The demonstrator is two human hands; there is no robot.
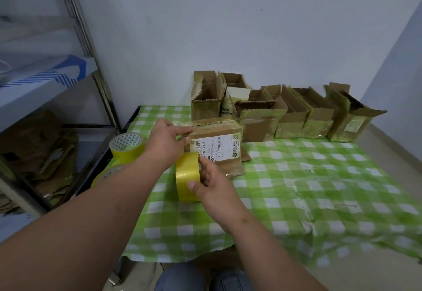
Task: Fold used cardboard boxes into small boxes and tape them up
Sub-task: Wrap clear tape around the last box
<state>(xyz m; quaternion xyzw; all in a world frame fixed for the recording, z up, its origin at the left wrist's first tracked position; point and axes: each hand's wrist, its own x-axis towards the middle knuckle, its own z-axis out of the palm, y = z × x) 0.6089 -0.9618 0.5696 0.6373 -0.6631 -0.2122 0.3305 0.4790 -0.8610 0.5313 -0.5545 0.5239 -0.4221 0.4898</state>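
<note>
While brown cardboard box [215,144], glossy with tape, sits on green-checked cloth [296,176], left hand [167,144] grips its corner; right hand [211,186] clamps round yellow tape roll [187,178] beside box.

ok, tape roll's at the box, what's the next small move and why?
Probably draw the tape roll along the box: the right hand holds it against the labelled face while the left hand steadies the box's top corner.
</note>
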